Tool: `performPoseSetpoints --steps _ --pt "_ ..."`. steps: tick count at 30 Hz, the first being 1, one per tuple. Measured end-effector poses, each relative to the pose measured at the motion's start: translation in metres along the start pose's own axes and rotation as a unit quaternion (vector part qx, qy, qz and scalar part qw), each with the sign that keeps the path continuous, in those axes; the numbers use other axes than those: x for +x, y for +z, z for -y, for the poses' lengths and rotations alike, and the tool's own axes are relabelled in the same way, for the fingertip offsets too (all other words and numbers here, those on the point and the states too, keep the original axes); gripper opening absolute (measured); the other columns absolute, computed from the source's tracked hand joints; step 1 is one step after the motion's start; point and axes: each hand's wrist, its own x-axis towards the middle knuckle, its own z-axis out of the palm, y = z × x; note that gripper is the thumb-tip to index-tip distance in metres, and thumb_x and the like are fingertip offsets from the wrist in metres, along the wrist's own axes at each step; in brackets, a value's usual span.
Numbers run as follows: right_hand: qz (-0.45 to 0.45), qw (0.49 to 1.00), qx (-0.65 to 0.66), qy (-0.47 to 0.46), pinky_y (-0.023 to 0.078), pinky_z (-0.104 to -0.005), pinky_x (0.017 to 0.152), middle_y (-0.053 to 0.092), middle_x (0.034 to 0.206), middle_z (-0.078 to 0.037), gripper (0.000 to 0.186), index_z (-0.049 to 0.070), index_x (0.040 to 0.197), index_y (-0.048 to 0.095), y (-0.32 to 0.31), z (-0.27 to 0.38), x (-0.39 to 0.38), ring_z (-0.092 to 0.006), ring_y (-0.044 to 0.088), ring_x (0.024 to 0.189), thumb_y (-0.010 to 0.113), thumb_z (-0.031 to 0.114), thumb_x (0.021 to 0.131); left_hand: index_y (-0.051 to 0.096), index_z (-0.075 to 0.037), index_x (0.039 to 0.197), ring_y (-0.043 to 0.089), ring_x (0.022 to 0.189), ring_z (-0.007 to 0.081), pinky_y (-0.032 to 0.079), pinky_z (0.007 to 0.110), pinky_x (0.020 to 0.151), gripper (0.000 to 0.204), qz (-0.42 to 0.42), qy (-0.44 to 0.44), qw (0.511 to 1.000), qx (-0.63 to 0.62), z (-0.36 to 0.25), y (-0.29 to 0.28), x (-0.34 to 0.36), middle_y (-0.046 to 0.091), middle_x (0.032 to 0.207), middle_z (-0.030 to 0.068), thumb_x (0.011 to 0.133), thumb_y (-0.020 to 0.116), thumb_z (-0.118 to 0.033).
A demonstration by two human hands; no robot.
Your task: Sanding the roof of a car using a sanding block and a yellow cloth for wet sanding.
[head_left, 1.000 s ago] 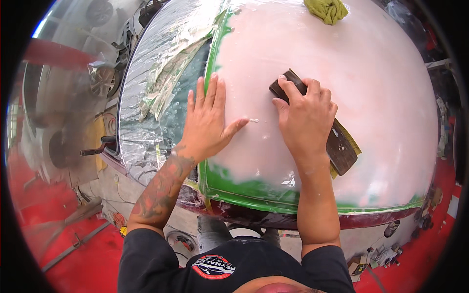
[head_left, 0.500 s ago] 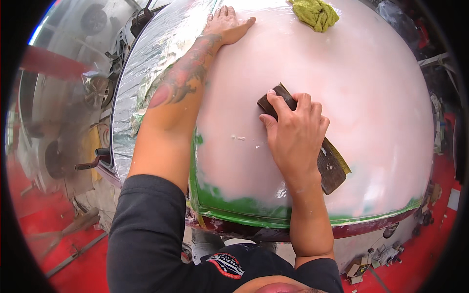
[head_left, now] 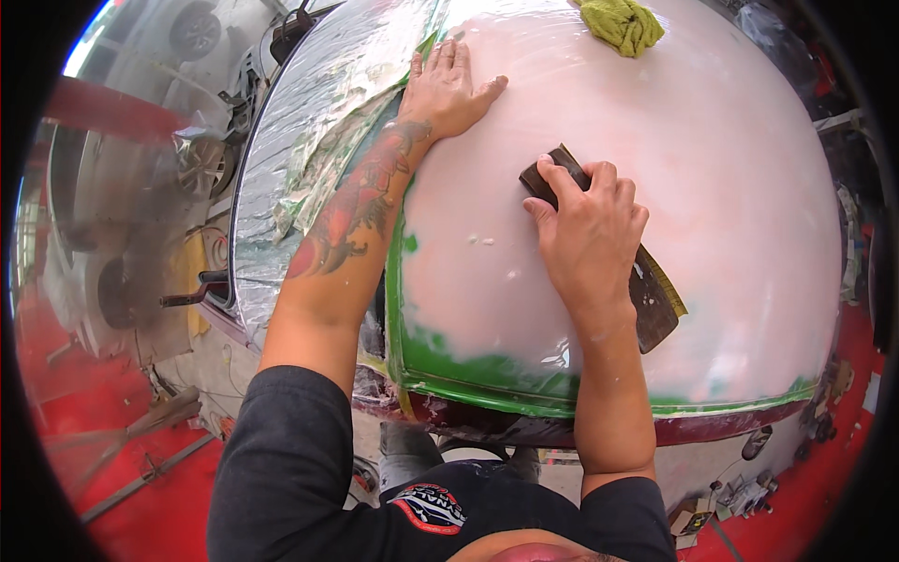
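Observation:
A long dark sanding block (head_left: 658, 304) with a strip of yellowish sandpaper along its edge lies slantwise on a smooth, pale pinkish-white car roof panel (head_left: 740, 197). My right hand (head_left: 595, 220) is closed over the block's upper half, thumb on the left side and fingers across the top. Farther off and to the left, my left hand (head_left: 454, 94) lies flat on the panel beside its masked left edge, fingers stretched and holding nothing. Green paint (head_left: 468, 375) shows along the panel's near and left borders.
Crumpled clear plastic film (head_left: 318, 103) covers the area left of the panel. A yellow-green cloth (head_left: 623, 26) sits at the panel's far side. A car wheel (head_left: 204, 164) shows behind hazy sheeting at left. Small boxes and bottles (head_left: 698, 515) stand on the floor at lower right.
My left hand has slid nearer to me along the panel's left edge. My right hand keeps its grip, and the block has barely shifted on the panel. The whole view has moved slightly.

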Motion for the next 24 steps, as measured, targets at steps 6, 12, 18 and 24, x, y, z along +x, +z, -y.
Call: performPoseSetpoints --steps 6,12,18,24 --pt "0.043 0.999 -0.001 0.014 0.043 -0.0474 0.092 0.06 0.121 -0.012 0.039 0.022 0.127 0.07 -0.007 0.002 0.0 -0.0308 0.055 0.112 0.075 0.031 0.089 0.027 0.005 0.157 0.02 0.155 0.0344 0.009 0.05 0.127 0.094 -0.007 0.016 1.0 -0.013 -0.008 -0.01 -0.041 0.027 0.164 0.0237 0.099 0.036 -0.068" --pt "0.007 1.0 -0.014 -0.003 0.044 -0.0458 0.088 0.059 0.112 -0.009 0.036 0.025 0.122 0.071 -0.001 0.0 -0.002 -0.0296 0.056 0.107 0.077 0.03 0.087 0.03 0.005 0.156 0.022 0.155 0.035 0.013 0.051 0.126 0.089 -0.025 0.032 0.999 -0.009 -0.013 -0.016 -0.077 0.029 0.163 0.0243 0.101 0.039 -0.065" --pt "0.015 1.0 -0.011 0.001 0.045 -0.0469 0.09 0.06 0.114 -0.01 0.037 0.025 0.123 0.071 0.0 0.0 -0.001 -0.0303 0.057 0.11 0.077 0.031 0.087 0.028 0.006 0.156 0.022 0.154 0.0375 0.014 0.051 0.126 0.088 -0.032 0.047 0.998 -0.01 -0.017 -0.023 -0.116 0.029 0.162 0.0265 0.102 0.042 -0.062" --pt "0.02 1.0 -0.001 0.006 0.044 -0.0485 0.093 0.061 0.118 -0.011 0.038 0.023 0.124 0.072 -0.001 0.002 -0.001 -0.0316 0.056 0.113 0.077 0.031 0.087 0.031 0.008 0.154 0.026 0.153 0.0395 0.016 0.053 0.125 0.088 -0.049 0.063 0.997 -0.021 -0.022 -0.03 -0.156 0.032 0.16 0.0281 0.1 0.048 -0.059"
